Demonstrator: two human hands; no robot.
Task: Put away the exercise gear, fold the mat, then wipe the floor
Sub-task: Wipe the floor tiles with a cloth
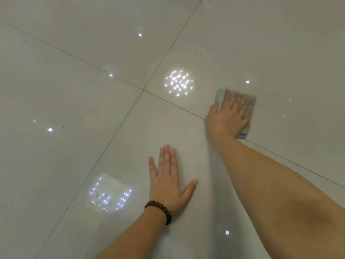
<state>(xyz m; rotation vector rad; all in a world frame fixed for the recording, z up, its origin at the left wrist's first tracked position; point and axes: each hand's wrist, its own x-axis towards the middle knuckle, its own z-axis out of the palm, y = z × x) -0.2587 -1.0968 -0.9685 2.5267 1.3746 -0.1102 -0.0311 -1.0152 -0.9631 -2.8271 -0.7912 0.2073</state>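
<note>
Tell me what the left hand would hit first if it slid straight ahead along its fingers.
Probably nothing: ahead of the left hand lies bare floor, first a grout line.

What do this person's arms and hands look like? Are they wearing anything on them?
Both forearms are bare, with no sleeves in view and no gloves on the hands. The left hand has a bracelet of dark brown round beads around its wrist. The right hand shows no ring, watch or band.

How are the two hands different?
The right hand presses a grey cloth on the floor; the left hand rests on bare tile. The left wrist wears a bead bracelet; the right has none. Both lie flat with straight fingers.
</note>
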